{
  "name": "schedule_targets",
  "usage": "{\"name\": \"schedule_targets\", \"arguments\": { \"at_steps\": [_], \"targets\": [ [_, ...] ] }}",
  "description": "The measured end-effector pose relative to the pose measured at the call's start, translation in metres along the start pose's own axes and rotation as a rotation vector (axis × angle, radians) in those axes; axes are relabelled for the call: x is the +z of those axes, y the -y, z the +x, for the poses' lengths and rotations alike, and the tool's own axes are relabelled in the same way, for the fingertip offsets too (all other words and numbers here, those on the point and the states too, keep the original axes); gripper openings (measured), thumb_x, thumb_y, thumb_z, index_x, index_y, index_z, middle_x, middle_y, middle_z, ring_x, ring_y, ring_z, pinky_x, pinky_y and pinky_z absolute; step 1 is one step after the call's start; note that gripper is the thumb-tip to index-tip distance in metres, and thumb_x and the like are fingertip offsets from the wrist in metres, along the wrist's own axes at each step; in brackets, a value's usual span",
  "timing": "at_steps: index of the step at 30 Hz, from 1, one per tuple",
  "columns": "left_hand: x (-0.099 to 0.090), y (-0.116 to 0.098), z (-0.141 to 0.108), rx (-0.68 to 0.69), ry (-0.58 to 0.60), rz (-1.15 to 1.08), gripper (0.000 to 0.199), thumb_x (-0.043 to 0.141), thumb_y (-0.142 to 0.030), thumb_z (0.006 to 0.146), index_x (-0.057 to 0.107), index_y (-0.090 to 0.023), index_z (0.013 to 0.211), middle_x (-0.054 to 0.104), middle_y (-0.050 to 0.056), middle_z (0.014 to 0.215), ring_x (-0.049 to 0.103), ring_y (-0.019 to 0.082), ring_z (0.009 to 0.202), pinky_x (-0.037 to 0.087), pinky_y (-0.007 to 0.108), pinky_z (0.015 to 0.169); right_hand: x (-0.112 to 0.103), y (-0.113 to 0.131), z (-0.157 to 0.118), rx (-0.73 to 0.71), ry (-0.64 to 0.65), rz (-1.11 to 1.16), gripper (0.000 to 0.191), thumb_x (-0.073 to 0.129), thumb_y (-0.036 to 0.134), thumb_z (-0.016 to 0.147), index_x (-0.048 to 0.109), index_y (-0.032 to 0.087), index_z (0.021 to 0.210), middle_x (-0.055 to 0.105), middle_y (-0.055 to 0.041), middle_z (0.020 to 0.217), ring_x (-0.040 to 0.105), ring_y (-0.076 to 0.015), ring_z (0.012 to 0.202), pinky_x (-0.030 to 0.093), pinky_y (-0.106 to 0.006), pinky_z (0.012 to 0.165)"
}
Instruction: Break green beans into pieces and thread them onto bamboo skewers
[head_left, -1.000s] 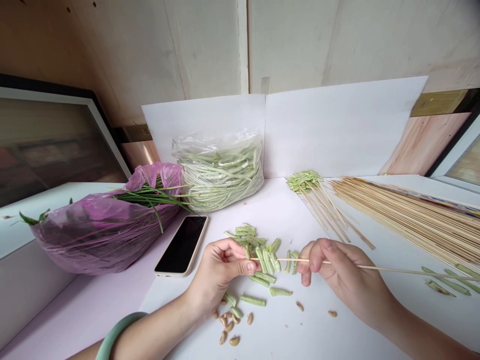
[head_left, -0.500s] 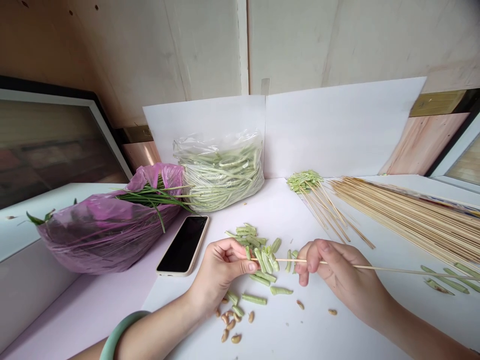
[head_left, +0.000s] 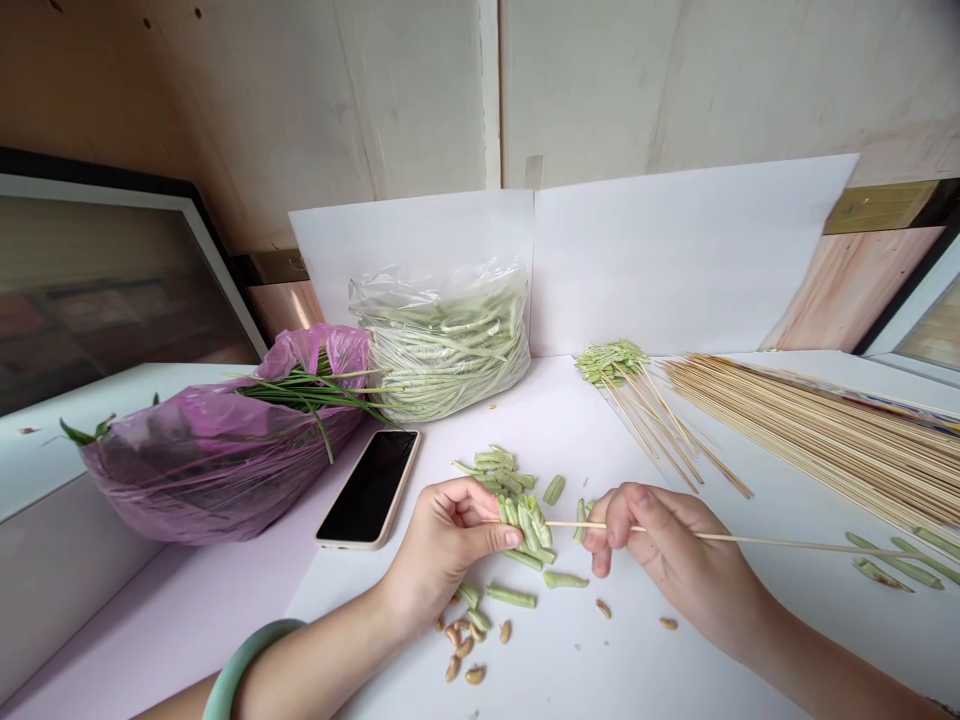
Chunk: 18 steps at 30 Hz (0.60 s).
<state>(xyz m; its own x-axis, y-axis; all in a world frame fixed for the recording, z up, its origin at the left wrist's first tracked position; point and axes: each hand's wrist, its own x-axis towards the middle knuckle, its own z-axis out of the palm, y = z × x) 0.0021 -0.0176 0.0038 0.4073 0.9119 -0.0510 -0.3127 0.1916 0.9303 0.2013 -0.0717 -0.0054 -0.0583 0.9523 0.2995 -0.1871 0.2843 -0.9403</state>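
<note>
Head view, lower centre: left hand (head_left: 439, 535) pinches the skewer (head_left: 566, 523) beside threaded bean pieces (head_left: 526, 519); right hand (head_left: 679, 540) grips it, best kept straight.

The phone (head_left: 369, 490) lies right of the bag of greens (head_left: 217, 475) and before the bag of beans (head_left: 450, 360). Most seeds (head_left: 475, 675) lie before the bean pieces (head_left: 511, 596); bare skewers (head_left: 810, 440) lie at right, with what may be packaging (head_left: 900, 402) behind.

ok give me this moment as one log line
left hand: holding bean pieces threaded on skewer | right hand: holding same skewer | brown seeds: loose on table
</note>
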Motion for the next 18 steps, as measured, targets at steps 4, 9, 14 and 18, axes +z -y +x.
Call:
{"name": "schedule_targets", "arguments": {
  "at_steps": [4, 9, 14, 18],
  "targets": [
    [-0.002, 0.001, 0.001, 0.004, 0.019, -0.004, 0.029, 0.088, -0.010, 0.047, 0.060, -0.012, 0.056, 0.064, -0.002, 0.053, 0.057, 0.007, 0.050, 0.045, 0.018, 0.053, 0.001, -0.001, 0.002, 0.025, -0.005, 0.036, 0.041, 0.052, 0.048, 0.089, 0.066, 0.020, 0.061, 0.065, -0.0007, 0.063, 0.065, -0.0149, 0.054, 0.055, -0.031, 0.069],
    [-0.002, 0.002, -0.001, 0.086, 0.028, 0.043, 0.036, 0.084, -0.015, 0.057, 0.062, -0.016, 0.085, 0.062, -0.001, 0.080, 0.059, 0.011, 0.068, 0.048, 0.023, 0.065, 0.000, 0.011, 0.002, 0.004, -0.077, 0.008, 0.042, 0.055, 0.047, 0.087, 0.066, 0.020, 0.056, 0.063, -0.0010, 0.055, 0.061, -0.0140, 0.048, 0.053, -0.030, 0.063],
    [-0.006, 0.004, -0.002, 0.195, 0.097, 0.526, 0.013, 0.069, -0.016, 0.074, 0.061, -0.017, 0.084, 0.058, 0.002, 0.083, 0.054, 0.015, 0.079, 0.044, 0.026, 0.072, -0.014, 0.030, 0.006, -0.158, -0.349, -0.075, 0.041, 0.061, 0.046, 0.082, 0.065, 0.021, 0.050, 0.059, -0.0017, 0.047, 0.054, -0.0149, 0.045, 0.049, -0.031, 0.055],
    [-0.005, 0.002, -0.007, 0.324, 0.334, 1.010, 0.023, 0.052, 0.002, 0.076, 0.067, -0.016, 0.079, 0.065, 0.005, 0.084, 0.057, 0.019, 0.084, 0.043, 0.028, 0.075, -0.019, 0.031, 0.009, -0.141, -0.443, -0.089, 0.041, 0.064, 0.048, 0.079, 0.064, 0.022, 0.048, 0.056, -0.0011, 0.047, 0.054, -0.0151, 0.046, 0.048, -0.031, 0.054]
  ]
}}
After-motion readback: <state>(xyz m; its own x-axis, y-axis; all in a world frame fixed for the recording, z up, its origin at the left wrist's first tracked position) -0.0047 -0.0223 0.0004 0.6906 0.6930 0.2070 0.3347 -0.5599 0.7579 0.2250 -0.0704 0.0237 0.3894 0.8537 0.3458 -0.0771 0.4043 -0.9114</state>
